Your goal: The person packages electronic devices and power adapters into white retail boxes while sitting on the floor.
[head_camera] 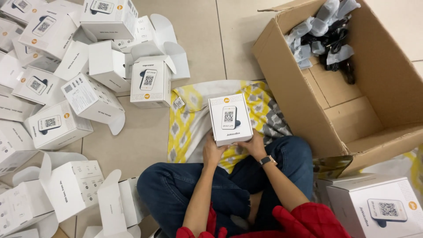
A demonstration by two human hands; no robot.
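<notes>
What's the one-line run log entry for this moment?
left hand: holds small white box | right hand: holds same box | box: closed, over lap | right: open cardboard carton | left: pile of white boxes

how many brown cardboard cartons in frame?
1. The big open brown carton sits on the floor at upper right, beside the person's right hand, with bagged black items in its far corner. More may lie out of frame.

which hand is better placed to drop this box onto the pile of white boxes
Left, probably. The pile of white boxes lies on the person's left side, and the left hand grips the white box on that edge. The right hand sits toward the cardboard carton instead.
</notes>
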